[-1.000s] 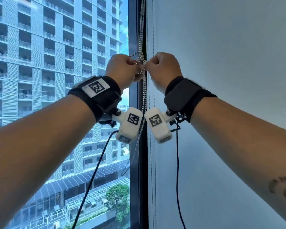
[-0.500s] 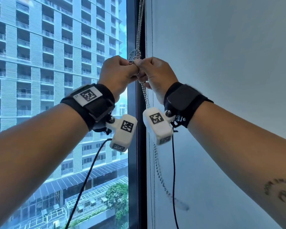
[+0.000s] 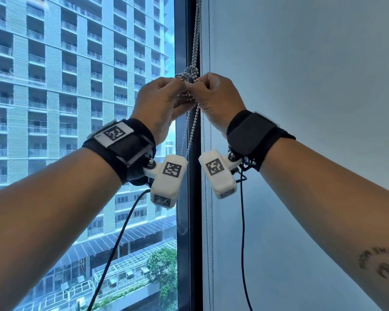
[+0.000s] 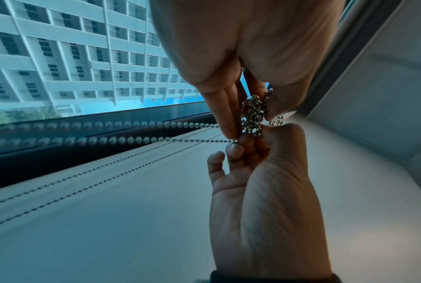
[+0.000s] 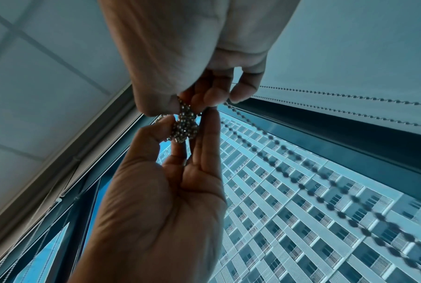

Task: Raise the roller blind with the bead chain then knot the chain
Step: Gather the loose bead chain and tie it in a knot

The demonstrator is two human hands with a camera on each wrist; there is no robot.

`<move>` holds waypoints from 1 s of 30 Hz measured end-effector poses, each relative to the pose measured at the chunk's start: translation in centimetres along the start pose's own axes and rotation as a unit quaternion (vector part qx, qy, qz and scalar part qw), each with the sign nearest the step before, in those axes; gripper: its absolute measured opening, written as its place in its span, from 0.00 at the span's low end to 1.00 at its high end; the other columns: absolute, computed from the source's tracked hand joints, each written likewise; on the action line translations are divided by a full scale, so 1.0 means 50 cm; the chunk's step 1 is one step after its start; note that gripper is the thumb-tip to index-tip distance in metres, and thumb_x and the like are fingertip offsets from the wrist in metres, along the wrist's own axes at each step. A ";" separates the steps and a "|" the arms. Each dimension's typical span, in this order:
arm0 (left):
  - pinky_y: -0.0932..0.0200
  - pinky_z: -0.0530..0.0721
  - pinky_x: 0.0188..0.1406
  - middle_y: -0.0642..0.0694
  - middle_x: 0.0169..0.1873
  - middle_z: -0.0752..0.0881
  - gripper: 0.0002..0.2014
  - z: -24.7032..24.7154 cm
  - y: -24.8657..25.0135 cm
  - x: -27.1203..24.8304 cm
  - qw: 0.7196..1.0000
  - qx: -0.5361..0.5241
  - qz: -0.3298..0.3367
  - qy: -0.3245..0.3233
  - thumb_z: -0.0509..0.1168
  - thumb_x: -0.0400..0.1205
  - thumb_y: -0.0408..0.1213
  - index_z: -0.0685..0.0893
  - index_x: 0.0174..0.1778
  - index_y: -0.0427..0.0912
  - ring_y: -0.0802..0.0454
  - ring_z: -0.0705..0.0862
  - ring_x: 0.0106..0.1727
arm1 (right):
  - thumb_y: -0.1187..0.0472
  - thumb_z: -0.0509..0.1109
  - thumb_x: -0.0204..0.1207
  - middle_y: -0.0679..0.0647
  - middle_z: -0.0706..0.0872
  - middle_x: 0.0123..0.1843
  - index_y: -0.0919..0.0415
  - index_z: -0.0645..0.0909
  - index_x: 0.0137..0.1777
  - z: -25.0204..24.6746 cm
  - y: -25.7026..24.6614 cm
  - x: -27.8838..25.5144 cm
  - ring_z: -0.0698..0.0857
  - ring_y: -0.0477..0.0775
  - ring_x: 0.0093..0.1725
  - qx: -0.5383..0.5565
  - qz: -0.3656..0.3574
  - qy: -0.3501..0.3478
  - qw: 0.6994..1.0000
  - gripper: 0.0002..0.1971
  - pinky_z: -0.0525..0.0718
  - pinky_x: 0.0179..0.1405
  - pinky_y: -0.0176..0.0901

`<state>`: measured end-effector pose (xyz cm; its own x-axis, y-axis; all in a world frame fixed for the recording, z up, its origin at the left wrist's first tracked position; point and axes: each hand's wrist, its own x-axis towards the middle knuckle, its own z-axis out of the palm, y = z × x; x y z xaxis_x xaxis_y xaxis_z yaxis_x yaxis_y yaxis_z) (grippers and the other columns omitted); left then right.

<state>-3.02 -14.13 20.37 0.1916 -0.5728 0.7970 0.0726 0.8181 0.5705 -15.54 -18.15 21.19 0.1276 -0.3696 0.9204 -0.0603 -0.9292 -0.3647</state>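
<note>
The knotting step is in hand. Both hands meet at the window frame (image 3: 194,198), at about 12 o'clock in the head view. The left hand (image 3: 160,104) pinches a bunched clump of the bead chain (image 3: 197,30) between thumb and fingertips, and the right hand (image 3: 220,97) pinches the same clump from the 3 o'clock side. A loose knot (image 3: 190,72) sits just above the knuckles, its loops still slack. The next move likely calls for drawing the strands apart to cinch it, with a steady grip, since small beads slip. The chain is fine, shiny metal balls on a thin link, hanging doubled below the hands. The roller blind (image 3: 301,153) at 3 o'clock is smooth, matte grey fabric with stitched edges.
</note>
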 end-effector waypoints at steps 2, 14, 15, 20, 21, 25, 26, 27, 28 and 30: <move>0.49 0.91 0.49 0.29 0.51 0.88 0.06 -0.004 0.009 -0.003 1.000 -0.006 0.000 -0.011 0.70 0.78 0.25 0.79 0.48 0.32 0.38 0.92 0.50 | 0.51 0.72 0.76 0.50 0.76 0.33 0.60 0.77 0.42 -0.003 0.000 -0.002 0.73 0.46 0.32 0.006 -0.011 -0.002 1.000 0.12 0.75 0.32 0.37; 0.54 0.91 0.44 0.45 0.38 0.89 0.06 0.007 0.022 -0.016 0.974 0.190 0.115 0.033 0.74 0.80 0.36 0.84 0.45 0.40 0.53 0.89 0.37 | 0.65 0.70 0.79 0.66 0.84 0.42 0.63 0.74 0.47 -0.011 -0.011 -0.017 0.87 0.55 0.37 0.158 0.055 -0.041 0.985 0.06 0.88 0.51 0.59; 0.49 0.92 0.48 0.43 0.40 0.90 0.05 0.008 0.025 -0.016 0.979 0.169 0.111 0.033 0.73 0.80 0.36 0.84 0.45 0.40 0.49 0.92 0.41 | 0.68 0.70 0.79 0.68 0.84 0.43 0.63 0.73 0.47 -0.010 -0.015 -0.019 0.87 0.57 0.38 0.165 0.051 -0.040 0.984 0.06 0.89 0.50 0.58; 0.37 0.90 0.55 0.30 0.47 0.90 0.05 0.018 0.051 -0.029 0.984 0.146 0.101 0.019 0.74 0.78 0.32 0.84 0.43 0.39 0.33 0.91 0.52 | 0.70 0.69 0.77 0.63 0.84 0.42 0.60 0.74 0.43 -0.009 -0.024 -0.023 0.87 0.56 0.37 0.137 0.030 -0.029 0.990 0.08 0.88 0.45 0.53; 0.36 0.90 0.56 0.26 0.50 0.89 0.06 0.017 0.050 -0.033 0.985 0.143 0.095 0.018 0.74 0.76 0.32 0.83 0.43 0.38 0.31 0.91 0.53 | 0.70 0.69 0.77 0.61 0.83 0.41 0.59 0.73 0.43 -0.012 -0.024 -0.022 0.86 0.56 0.37 0.126 0.028 -0.031 0.991 0.08 0.86 0.43 0.52; 0.33 0.88 0.58 0.25 0.47 0.88 0.10 0.001 0.038 -0.053 0.976 0.191 0.100 0.026 0.77 0.68 0.38 0.81 0.38 0.44 0.29 0.91 0.51 | 0.67 0.70 0.78 0.65 0.84 0.46 0.58 0.73 0.47 -0.021 -0.027 -0.023 0.88 0.59 0.38 0.098 0.025 -0.060 0.993 0.08 0.84 0.42 0.51; 0.38 0.89 0.57 0.31 0.43 0.89 0.11 -0.002 0.036 -0.057 0.971 0.211 0.110 0.030 0.77 0.68 0.39 0.80 0.37 0.45 0.36 0.92 0.48 | 0.67 0.69 0.78 0.65 0.84 0.48 0.58 0.73 0.48 -0.021 -0.028 -0.024 0.88 0.57 0.39 0.094 0.025 -0.073 0.993 0.07 0.85 0.43 0.51; 0.46 0.91 0.53 0.37 0.39 0.89 0.12 -0.004 0.034 -0.060 0.964 0.233 0.123 0.034 0.77 0.69 0.38 0.79 0.37 0.44 0.45 0.93 0.44 | 0.67 0.68 0.78 0.63 0.85 0.48 0.58 0.73 0.50 -0.021 -0.029 -0.026 0.88 0.55 0.39 0.089 0.025 -0.085 0.992 0.07 0.85 0.44 0.51; 0.54 0.91 0.46 0.41 0.36 0.87 0.12 -0.004 0.032 -0.064 0.956 0.259 0.137 0.034 0.77 0.69 0.37 0.78 0.38 0.44 0.52 0.92 0.39 | 0.67 0.68 0.78 0.59 0.85 0.48 0.58 0.74 0.52 -0.022 -0.031 -0.028 0.88 0.52 0.40 0.081 0.025 -0.094 0.992 0.07 0.85 0.45 0.50; 0.61 0.86 0.35 0.47 0.33 0.85 0.12 -0.003 0.027 -0.071 0.935 0.309 0.168 0.038 0.77 0.71 0.38 0.77 0.39 0.44 0.62 0.87 0.33 | 0.66 0.66 0.79 0.52 0.84 0.49 0.60 0.76 0.58 -0.025 -0.036 -0.034 0.85 0.44 0.41 0.070 0.032 -0.101 0.992 0.09 0.83 0.44 0.37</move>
<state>-3.45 -10.99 18.26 0.1727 -0.2651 0.9486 -0.5795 0.7514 0.3155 -16.90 -15.84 20.48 0.3249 -0.4081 0.8532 0.0620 -0.8910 -0.4498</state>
